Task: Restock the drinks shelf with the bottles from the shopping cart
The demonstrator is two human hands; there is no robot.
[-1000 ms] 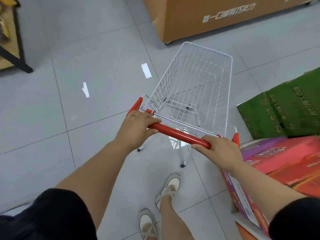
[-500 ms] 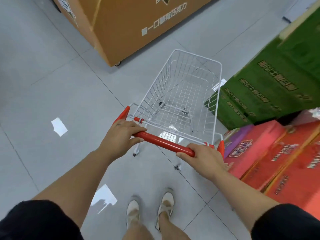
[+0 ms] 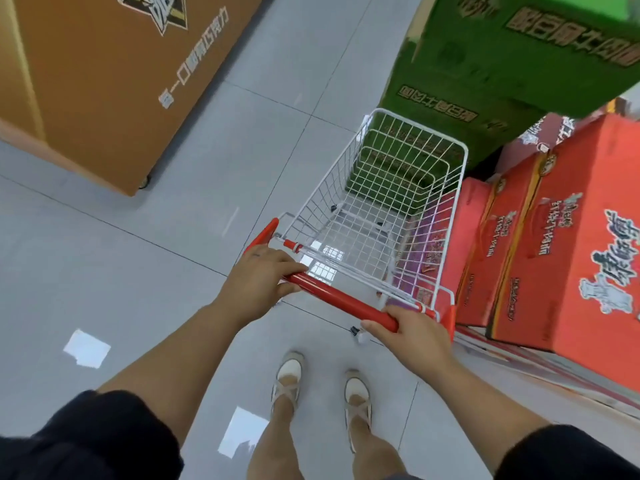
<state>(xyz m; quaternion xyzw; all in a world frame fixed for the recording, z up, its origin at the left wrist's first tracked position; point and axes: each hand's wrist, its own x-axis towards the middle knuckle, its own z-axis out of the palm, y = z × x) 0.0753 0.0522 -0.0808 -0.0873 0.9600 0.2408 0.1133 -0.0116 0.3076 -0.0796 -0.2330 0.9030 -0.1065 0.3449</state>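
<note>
Shopping cart (image 3: 381, 202) handle gripped by left hand (image 3: 258, 275), right hand (image 3: 412, 332); red boxes (image 3: 554, 237) just beside.

Person wears a black top with loose short sleeves, left sleeve (image 3: 86, 434) and right sleeve (image 3: 568, 455), forearms bare below them. Left hand (image 3: 258, 275) and right hand (image 3: 410, 332) are bare. A small dark mark sits on the back of the left hand near the knuckles, too small to read. Lower legs bare. Pale cream flat shoes, left shoe (image 3: 289, 379) and right shoe (image 3: 356, 400), rounded toes, thin beige straps crossing over each instep.
</note>
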